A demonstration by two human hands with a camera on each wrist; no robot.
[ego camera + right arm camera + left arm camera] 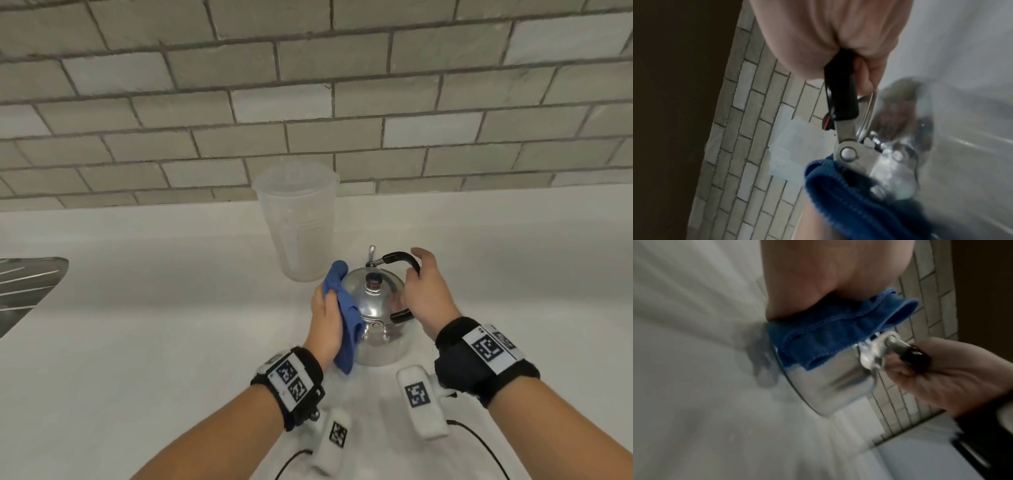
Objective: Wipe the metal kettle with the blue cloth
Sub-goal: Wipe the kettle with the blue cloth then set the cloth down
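Observation:
A shiny metal kettle (375, 308) with a black handle (402, 258) stands on the white counter (154, 325). My left hand (325, 318) presses a blue cloth (346, 308) against the kettle's left side, thumb over the cloth. My right hand (424, 294) grips the black handle from the right. In the left wrist view the blue cloth (828, 335) lies between my palm and the kettle body (834, 379). In the right wrist view my fingers curl round the handle (840, 95) above its riveted bracket, with the cloth (849, 194) below.
A translucent plastic jug (298, 219) stands just behind the kettle by the grey tiled wall (308, 102). A metal sink drainer (24, 287) shows at the left edge. Sensor cables trail from both wrists at the bottom.

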